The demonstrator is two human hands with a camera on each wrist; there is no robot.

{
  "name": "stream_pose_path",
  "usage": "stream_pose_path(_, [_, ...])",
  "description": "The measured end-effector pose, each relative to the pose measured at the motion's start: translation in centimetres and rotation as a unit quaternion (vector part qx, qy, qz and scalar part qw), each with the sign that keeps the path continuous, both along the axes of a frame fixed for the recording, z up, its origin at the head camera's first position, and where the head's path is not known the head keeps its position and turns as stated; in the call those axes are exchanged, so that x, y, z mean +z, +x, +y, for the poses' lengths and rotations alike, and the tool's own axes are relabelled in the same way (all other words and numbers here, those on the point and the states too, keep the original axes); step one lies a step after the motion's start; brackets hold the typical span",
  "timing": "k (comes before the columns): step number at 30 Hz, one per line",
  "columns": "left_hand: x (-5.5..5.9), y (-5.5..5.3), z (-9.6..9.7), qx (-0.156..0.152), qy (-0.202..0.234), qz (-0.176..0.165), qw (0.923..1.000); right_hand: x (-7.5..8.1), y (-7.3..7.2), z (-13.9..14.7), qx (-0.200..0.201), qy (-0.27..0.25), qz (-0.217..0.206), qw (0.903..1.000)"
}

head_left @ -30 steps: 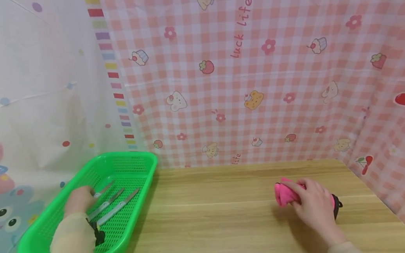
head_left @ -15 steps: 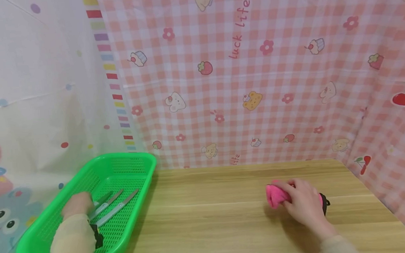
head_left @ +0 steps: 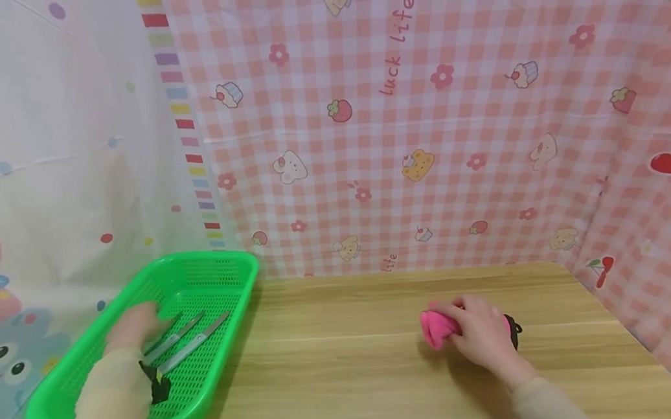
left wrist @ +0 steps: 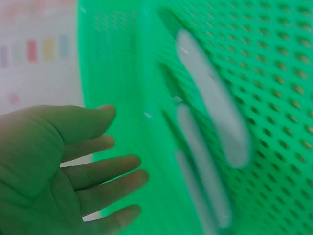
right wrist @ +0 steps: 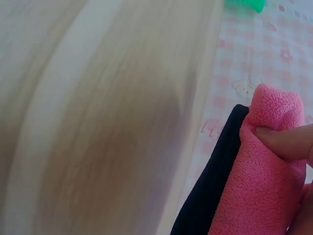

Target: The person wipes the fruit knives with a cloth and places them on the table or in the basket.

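My left hand (head_left: 133, 324) is inside the green basket (head_left: 252, 270), beside three knives with pale handles. In the left wrist view, its fingers (left wrist: 112, 188) are spread and hold nothing. One knife (left wrist: 215, 105) lies apart on the perforated floor; another knife (left wrist: 200, 164) and the third knife (left wrist: 190, 183) lie close together nearer the wall. Above the table at the right, my right hand (head_left: 478, 329) grips a folded pink plush cloth (head_left: 437, 327). It has a black edging (right wrist: 210, 181) and a small black loop (head_left: 517, 330). In the right wrist view, the thumb presses into the cloth.
The basket stands at the left end of the wooden table (head_left: 335, 365), close to a white patterned curtain (head_left: 78, 208). Behind the table hangs a pink checked cloth (head_left: 377, 135), which also runs along the right side.
My left hand has let go of the third knife, which now lies in the basket. The right hand has moved left with the pink plush cloth.
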State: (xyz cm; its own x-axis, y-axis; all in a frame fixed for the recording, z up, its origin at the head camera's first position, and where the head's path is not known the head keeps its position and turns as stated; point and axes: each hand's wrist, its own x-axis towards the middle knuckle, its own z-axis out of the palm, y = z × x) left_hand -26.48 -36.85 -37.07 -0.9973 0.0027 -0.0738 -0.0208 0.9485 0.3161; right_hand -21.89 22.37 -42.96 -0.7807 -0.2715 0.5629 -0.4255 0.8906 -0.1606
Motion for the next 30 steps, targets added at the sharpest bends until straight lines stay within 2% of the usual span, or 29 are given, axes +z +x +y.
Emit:
stream_pose_path(6, [1.7,-0.6,2.2,-0.04,0.005,0.038,0.9984,0.1,-0.2,-1.4,0.008,0.015,-0.038,0.9991])
stream_pose_path(12, [3.2,-0.3,5.1,-0.07,0.018,0.059,0.9956,-0.2,-0.2,-2.8,0.029,0.048,-0.077,0.9955])
stream_pose_path(19, [4.7,0.8,8.6,-0.127,0.05,0.087,0.9868,-0.5,-0.2,-4.0,0.048,0.07,-0.112,0.9901])
stream_pose_path(24, [5.3,2.0,10.9,-0.146,0.068,0.104,0.9815,-0.5,-0.3,-4.5,0.048,0.065,-0.149,0.9855])
stream_pose_path(30, [5.3,3.4,13.6,-0.165,0.087,0.113,0.9759,-0.5,-0.2,-4.5,0.06,0.072,-0.193,0.9768])
